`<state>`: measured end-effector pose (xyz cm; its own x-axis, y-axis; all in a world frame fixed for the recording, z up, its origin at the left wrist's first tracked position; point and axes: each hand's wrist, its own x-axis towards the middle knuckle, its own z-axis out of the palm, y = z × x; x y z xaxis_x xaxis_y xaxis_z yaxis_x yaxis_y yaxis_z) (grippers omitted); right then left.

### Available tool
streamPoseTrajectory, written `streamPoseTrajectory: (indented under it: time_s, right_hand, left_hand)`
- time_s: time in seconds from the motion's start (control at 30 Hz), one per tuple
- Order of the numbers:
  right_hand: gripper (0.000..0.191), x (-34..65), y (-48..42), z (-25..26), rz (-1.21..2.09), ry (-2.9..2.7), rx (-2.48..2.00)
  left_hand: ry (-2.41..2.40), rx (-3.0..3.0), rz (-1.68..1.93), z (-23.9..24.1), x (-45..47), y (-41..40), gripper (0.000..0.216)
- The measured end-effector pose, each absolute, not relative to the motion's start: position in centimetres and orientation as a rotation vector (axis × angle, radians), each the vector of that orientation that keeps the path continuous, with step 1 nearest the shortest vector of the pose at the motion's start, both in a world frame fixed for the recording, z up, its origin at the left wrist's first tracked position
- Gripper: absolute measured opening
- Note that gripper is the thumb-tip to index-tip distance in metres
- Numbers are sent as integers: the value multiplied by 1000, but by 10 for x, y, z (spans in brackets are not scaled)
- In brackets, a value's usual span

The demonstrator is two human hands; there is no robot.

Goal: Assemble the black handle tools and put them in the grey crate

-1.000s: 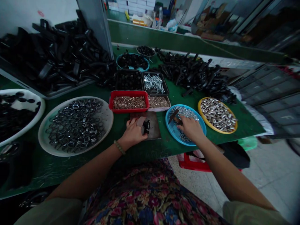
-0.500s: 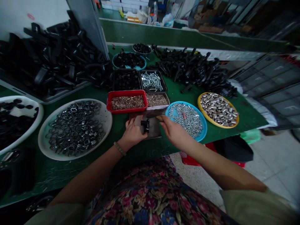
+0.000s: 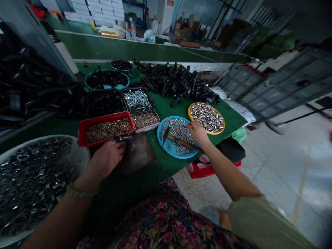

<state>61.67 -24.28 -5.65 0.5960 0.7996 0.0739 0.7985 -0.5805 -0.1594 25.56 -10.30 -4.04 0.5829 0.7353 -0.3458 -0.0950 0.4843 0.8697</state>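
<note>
My left hand (image 3: pixel 107 159) is closed around a curved black plastic part (image 3: pixel 127 143), beside a flat metal plate (image 3: pixel 141 152) on the bench. My right hand (image 3: pixel 198 134) is over the right rim of a blue tray (image 3: pixel 166 148) filled with small silvery nuts (image 3: pixel 172 124). Its fingers are bunched together with the tips pointing down; whatever they pinch is hidden. A hammer (image 3: pixel 178 141) with a wooden handle lies across that tray, the handle end close under my right wrist. The yellow tray (image 3: pixel 190 108) of metal sleeves (image 3: pixel 207 118) is just beyond my right hand.
A red bin (image 3: pixel 82 133) of copper-coloured pins adjoins a tray of silver screws (image 3: pixel 137 99). To the left stands a white tray (image 3: pixel 84 155) of metal rings. Black parts (image 3: pixel 178 81) are heaped behind. Below the bench's right edge is a red container (image 3: pixel 201 172).
The hammer has gone from my right hand onto the blue tray, and that hand has moved right. My left hand keeps the black part, now left of the plate. The view has turned right.
</note>
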Motion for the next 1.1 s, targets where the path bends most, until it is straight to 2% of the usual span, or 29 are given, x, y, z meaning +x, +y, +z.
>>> streamPoseTrajectory:
  time_s: [0.1, 0.17, 0.27, 0.4, 0.6, 0.77, 0.9, 0.93, 1.0, 1.1]
  right_hand:
    - [32, 691, -232, -42, -2, -1074, -2753]
    - [22, 727, -225, -37, 74, -1037, -2765]
    - [8, 752, -219, -39, 167, -1023, -2711]
    - [16, 753, -225, -42, 177, -1026, -2560]
    - [20, 745, -242, -40, 18, -715, -2147]
    - [8, 686, -227, -37, 225, -586, -1786]
    - [24, 587, -209, -34, 528, -729, -1512]
    - [26, 561, -206, -33, 690, -780, -1449]
    - [30, 513, -199, -30, 952, -868, -1345]
    - [30, 467, -189, -26, 1099, -971, -1218]
  left_hand:
    - [735, 665, 638, -25, 258, -104, 44]
    - [789, 701, 740, -22, 266, -107, 43]
    - [866, 827, 900, -23, 281, -112, 54]
    - [852, 896, 909, -25, 289, -119, 62]
    - [808, 1022, 891, -30, 281, -123, 54]
    - [828, 1076, 896, -38, 279, -123, 44]
    - [854, 956, 919, -41, 279, -126, 37]
    - [851, 901, 921, -40, 279, -127, 36]
    - [846, 823, 916, -38, 278, -128, 37]
    - [865, 894, 931, -36, 275, -130, 46]
